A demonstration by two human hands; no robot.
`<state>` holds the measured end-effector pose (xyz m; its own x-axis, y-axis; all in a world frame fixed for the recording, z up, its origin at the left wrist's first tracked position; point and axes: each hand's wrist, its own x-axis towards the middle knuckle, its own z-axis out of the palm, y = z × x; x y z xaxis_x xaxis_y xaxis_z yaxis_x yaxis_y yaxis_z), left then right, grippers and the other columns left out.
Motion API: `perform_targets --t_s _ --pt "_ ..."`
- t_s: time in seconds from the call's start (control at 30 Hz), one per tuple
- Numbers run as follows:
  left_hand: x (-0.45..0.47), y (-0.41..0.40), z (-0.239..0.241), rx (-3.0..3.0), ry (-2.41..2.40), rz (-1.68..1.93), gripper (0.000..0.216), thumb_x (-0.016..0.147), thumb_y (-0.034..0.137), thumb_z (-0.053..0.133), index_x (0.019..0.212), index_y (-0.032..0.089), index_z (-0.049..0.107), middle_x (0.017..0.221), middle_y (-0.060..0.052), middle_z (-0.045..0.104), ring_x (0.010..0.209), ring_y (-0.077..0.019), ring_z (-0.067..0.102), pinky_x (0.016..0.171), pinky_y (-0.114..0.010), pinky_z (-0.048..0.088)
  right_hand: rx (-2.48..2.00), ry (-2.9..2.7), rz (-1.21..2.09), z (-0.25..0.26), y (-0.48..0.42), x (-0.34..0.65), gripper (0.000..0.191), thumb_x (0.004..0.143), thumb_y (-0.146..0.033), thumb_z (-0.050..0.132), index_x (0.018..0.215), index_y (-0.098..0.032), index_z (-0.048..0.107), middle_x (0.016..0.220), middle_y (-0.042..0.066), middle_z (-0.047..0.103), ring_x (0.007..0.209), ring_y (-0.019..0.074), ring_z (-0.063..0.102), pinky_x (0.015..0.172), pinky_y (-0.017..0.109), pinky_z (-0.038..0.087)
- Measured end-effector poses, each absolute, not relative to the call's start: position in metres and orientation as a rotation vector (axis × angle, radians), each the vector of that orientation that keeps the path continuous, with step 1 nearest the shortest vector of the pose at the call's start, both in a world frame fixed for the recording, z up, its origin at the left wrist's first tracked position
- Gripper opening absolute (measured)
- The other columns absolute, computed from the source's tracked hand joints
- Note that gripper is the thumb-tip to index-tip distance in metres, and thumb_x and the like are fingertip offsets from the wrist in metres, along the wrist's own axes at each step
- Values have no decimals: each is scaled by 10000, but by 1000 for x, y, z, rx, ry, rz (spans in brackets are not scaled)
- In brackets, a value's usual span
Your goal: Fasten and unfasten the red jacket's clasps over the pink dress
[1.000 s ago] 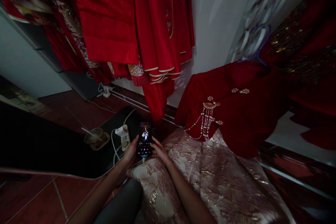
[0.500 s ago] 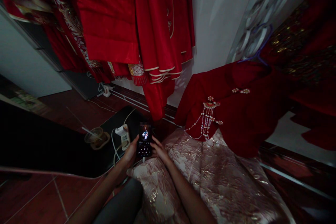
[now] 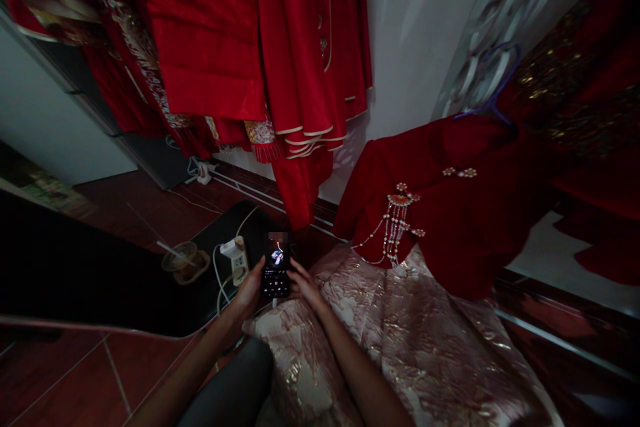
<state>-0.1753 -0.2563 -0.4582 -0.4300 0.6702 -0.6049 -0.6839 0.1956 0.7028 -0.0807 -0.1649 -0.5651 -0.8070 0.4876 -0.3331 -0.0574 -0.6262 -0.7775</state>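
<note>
A dark smartphone [image 3: 276,268] is held upright over my lap, its lit screen showing a picture above a row of playback buttons. My left hand [image 3: 249,291] grips the phone's left edge. On its right edge, my right hand [image 3: 303,285] closes with the fingers against the side. A white plug is in the phone's lower end. Just right of my hands spreads a pale pink-gold brocade skirt [image 3: 390,327], partly under my right forearm. Above it hangs a red jacket [image 3: 460,227] with a beaded tassel brooch [image 3: 399,213] on its front.
A black table [image 3: 100,280] on the left carries a white power strip [image 3: 236,261] with cables and a plastic food container [image 3: 186,263]. Red garments [image 3: 210,33] hang along the wall ahead. A purple hanger [image 3: 493,93] holds the jacket. Red floor tiles [image 3: 65,373] show at lower left.
Almost nothing differs. Both hands keep the phone in the same place, and the view has shifted only very slightly.
</note>
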Motion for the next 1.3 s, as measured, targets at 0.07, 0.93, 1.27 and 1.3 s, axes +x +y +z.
perform_targets --t_s 0.07,0.93,1.27,1.3 --pt "-176 -256 -459 -7 1323 1507 451 868 464 468 1091 106 625 814 -105 719 823 -244 681 750 -350 524 -770 -1158 2459 -564 -164 -81 707 739 -397 628 1392 -252 399 764 -11 618 483 59 466 480 187 371" --pt "-180 -257 -466 -28 1357 1526 418 877 440 460 1076 114 628 803 -101 721 805 -246 686 726 -348 528 -764 -1141 2495 -565 -165 -79 683 778 -403 593 1409 -282 363 972 46 669 625 107 611 542 220 446" --pt "-179 -257 -466 -33 1362 1536 423 863 440 487 1071 98 624 825 -117 720 806 -252 685 733 -368 529 -752 -1121 2505 -563 -166 -80 671 787 -394 584 1410 -275 365 950 46 675 597 97 592 534 209 425" --pt "-180 -257 -468 -27 1369 1540 420 860 437 494 1069 97 623 826 -116 720 805 -252 686 732 -368 529 -751 -1119 2511 -562 -166 -80 675 785 -399 586 1410 -275 364 957 47 674 606 99 596 531 206 421"
